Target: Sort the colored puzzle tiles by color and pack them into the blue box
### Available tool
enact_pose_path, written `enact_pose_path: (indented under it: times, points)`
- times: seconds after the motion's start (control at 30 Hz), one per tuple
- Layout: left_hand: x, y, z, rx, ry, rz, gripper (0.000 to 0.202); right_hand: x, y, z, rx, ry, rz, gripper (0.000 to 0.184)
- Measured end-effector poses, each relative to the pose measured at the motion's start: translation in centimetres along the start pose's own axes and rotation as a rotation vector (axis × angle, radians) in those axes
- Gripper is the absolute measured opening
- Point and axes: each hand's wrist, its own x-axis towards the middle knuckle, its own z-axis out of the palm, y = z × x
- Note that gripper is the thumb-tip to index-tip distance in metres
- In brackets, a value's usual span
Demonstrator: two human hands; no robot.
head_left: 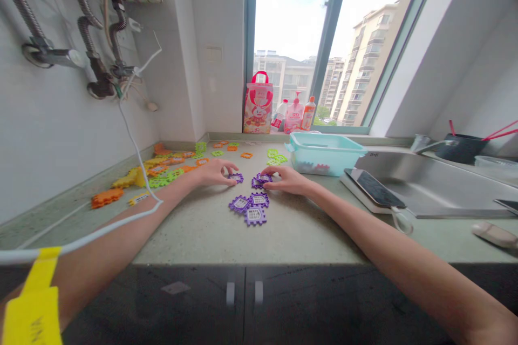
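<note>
Over the middle of the counter, my left hand (214,172) has its thumb and fingertips closed on the edge of a purple interlocking tile (237,178). Facing it, my right hand (286,180) grips one of a small overlapping cluster of purple tiles (259,181) between thumb and fingers. Closer to me lie three more purple tiles (255,216) with white window-like centres, touching or overlapping one another. Fingertips partly hide the pieces being held.
Yellow, orange and green tiles (131,178) spread along the left wall. Green tiles (275,157) lie beside a turquoise basin (327,156) with tiles inside. A phone (374,188) rests by the sink (437,188). A white cable (133,145) hangs across my left arm.
</note>
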Motion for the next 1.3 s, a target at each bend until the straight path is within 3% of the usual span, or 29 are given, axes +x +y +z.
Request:
enact_pose_path:
  times: [0.27,0.47,0.57,0.7,0.83,0.9,1.0,1.1,1.17,1.3]
  points:
    - [0.7,-0.1,1.6,-0.223,0.243,0.068,0.071,0.2,-0.4,0.7,0.101,0.084,0.01,0.03]
    - [1.2,2.9,2.6,-0.29,0.303,0.174,0.067,0.8,-0.2,-0.5,0.124,0.412,0.039,0.03]
    - [1.4,4.2,3.2,-0.25,0.232,0.179,0.071,0.8,-0.3,-0.9,0.11,0.474,0.044,0.034]
    - [1.7,4.2,3.7,-0.254,0.125,0.162,0.086,0.6,-1.3,-0.6,0.14,0.429,-0.041,0.036]
    - [1.6,3.2,2.1,-0.176,0.165,0.141,0.065,0.3,-1.8,0.1,0.154,0.349,-0.097,0.037]
    - [1.2,2.8,0.8,-0.15,0.062,0.136,0.056,0.1,-1.7,0.2,0.137,0.224,-0.09,0.034]
    - [0.1,3.1,-0.6,-0.188,-0.222,0.153,0.051,-0.1,-1.4,0.4,0.106,0.001,-0.092,0.026]
    - [-0.8,4.3,-1.0,-0.191,-0.453,0.141,0.058,-0.1,-1.2,0.5,0.091,-0.056,-0.1,0.026]
    - [-1.2,4.8,-1.1,-0.147,-0.501,0.135,0.063,0.0,-1.1,0.6,0.085,-0.049,-0.1,0.027]
    - [-1.0,4.2,-1.5,-0.086,-0.452,0.11,0.057,0.2,-0.9,0.9,0.085,-0.039,-0.087,0.028]
